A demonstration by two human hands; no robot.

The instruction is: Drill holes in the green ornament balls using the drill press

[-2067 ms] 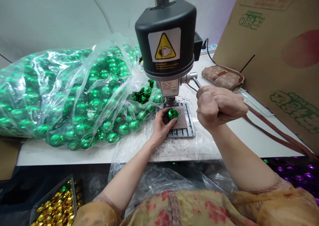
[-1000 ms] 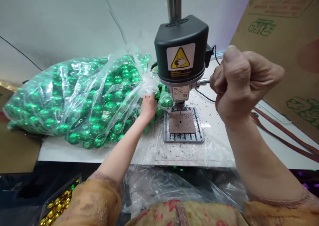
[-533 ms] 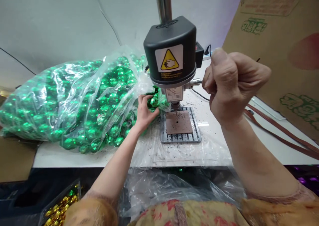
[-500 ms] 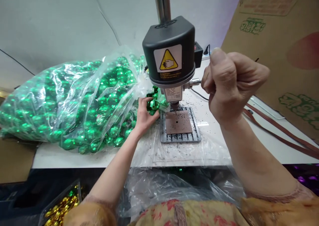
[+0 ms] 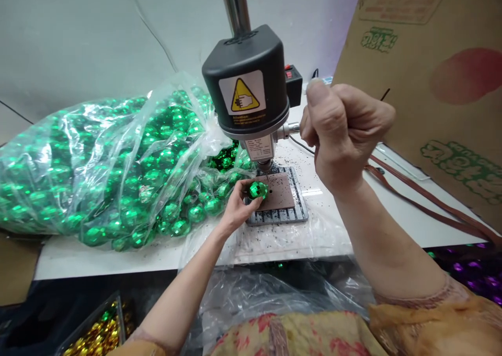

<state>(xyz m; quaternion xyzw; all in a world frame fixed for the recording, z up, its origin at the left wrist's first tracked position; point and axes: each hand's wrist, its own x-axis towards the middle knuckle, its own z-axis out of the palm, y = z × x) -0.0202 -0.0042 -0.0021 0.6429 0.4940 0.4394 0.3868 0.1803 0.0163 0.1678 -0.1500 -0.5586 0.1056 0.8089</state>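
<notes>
Between thumb and fingers, my left hand (image 5: 237, 205) pinches a shiny green faceted ball (image 5: 258, 190). The ball is over the left part of a brown board (image 5: 282, 196) with a small dark hole, which lies on the slotted metal base (image 5: 300, 209) of a small drill press (image 5: 245, 79). Its chuck (image 5: 264, 165) is just above the ball and slightly right of it. My right hand (image 5: 343, 136) is closed in a fist at the end of the press's metal feed handle (image 5: 291, 129); the grip inside the fist is hidden.
A large clear plastic bag (image 5: 117, 162) of green balls lies open-mouthed left of the press. At right stand a cardboard box (image 5: 431, 100) and brown straps (image 5: 423, 204). Dark shavings dot the white table (image 5: 329, 220). Below are gold balls (image 5: 94, 335) and purple balls (image 5: 474, 272).
My left hand has moved from the bag's mouth rightward onto the board, bringing one green ball. My right hand stays on the handle. The view has shifted slightly.
</notes>
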